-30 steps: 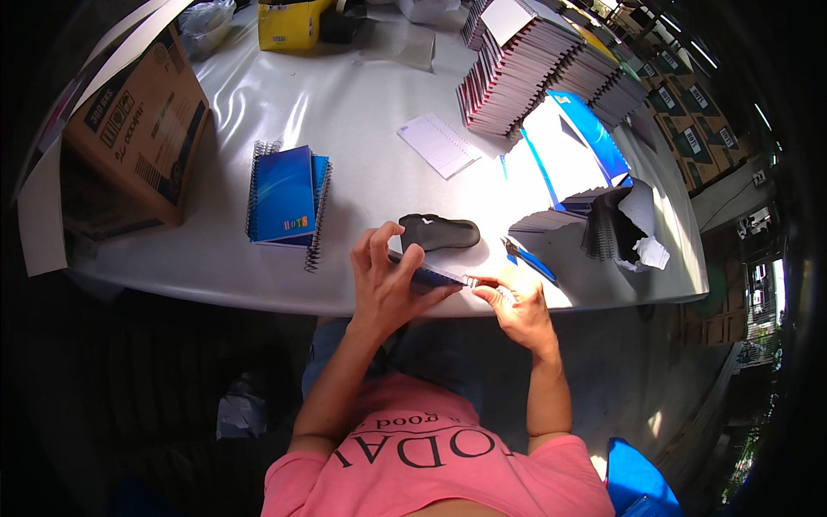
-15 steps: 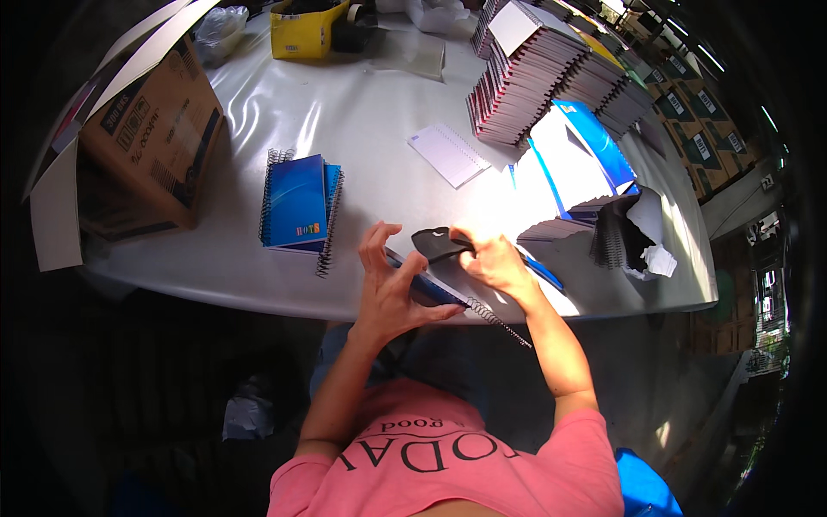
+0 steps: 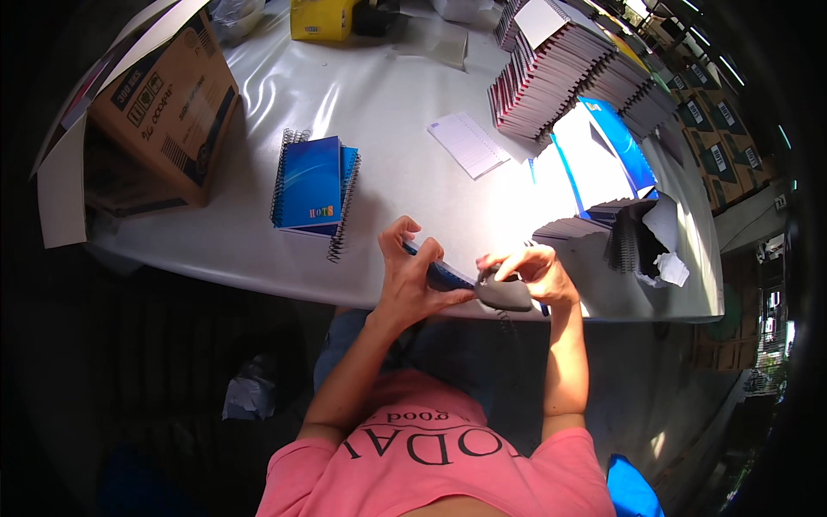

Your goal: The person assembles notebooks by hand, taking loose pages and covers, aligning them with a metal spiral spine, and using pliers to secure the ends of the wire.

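My left hand [image 3: 405, 284] is closed round a blue spiral notebook [image 3: 444, 276] at the table's near edge, with its thumb along the near side. The notebook stands tilted and is partly hidden by the fingers. My right hand [image 3: 546, 274] grips a dark grey, rounded hand tool [image 3: 505, 295], whose exact kind I cannot make out. The tool's broad end is at the notebook's right end, where a loose tail of wire coil [image 3: 508, 323] hangs faintly below. To the left lie blue spiral notebooks [image 3: 312, 183], one on another.
An open cardboard box [image 3: 164, 112] stands at the left. Tall stacks of spiral notebooks [image 3: 551, 73] fill the far right, with a sunlit blue-and-white pile [image 3: 594, 159] and torn dark wrapping [image 3: 642, 241] nearer. A loose white sheet [image 3: 468, 145] and a yellow bin [image 3: 319, 19] are farther back.
My right hand has moved right and nearer with the dark tool, from above the notebook to its coil end. My left hand keeps its hold on the notebook. The whole view has shifted slightly.
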### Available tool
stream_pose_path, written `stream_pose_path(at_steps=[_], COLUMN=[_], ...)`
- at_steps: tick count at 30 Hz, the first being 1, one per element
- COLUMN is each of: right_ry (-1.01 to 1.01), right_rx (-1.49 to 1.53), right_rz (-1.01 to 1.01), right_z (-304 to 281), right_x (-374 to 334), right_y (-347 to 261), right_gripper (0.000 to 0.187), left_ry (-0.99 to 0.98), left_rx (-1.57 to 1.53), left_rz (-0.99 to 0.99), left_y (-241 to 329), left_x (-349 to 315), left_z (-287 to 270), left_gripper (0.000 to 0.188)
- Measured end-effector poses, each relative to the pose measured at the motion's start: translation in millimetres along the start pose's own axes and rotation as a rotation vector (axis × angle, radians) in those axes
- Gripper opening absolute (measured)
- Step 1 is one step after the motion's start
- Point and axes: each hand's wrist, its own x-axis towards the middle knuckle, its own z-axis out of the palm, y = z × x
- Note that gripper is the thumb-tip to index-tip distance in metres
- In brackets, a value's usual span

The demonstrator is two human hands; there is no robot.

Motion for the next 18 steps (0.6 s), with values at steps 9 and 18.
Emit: stream_pose_path(at_steps=[9, 18], right_ry=[0.233, 0.054], right_rx=[0.08, -0.289], right_rz=[-0.206, -0.245], right_z=[10.6, 13.0], right_x=[-5.7, 13.9], right_y=[-13.6, -11.7], right_gripper=[0.03, 0.019], left_ry=[-0.005, -0.052], left_rx=[-0.018, -0.04], left_rz=[-0.005, 0.012], left_y=[-2.0, -11.5], left_x=[4.8, 9.6], left_z=[1.0, 0.1], left_gripper=[0.06, 0.055])
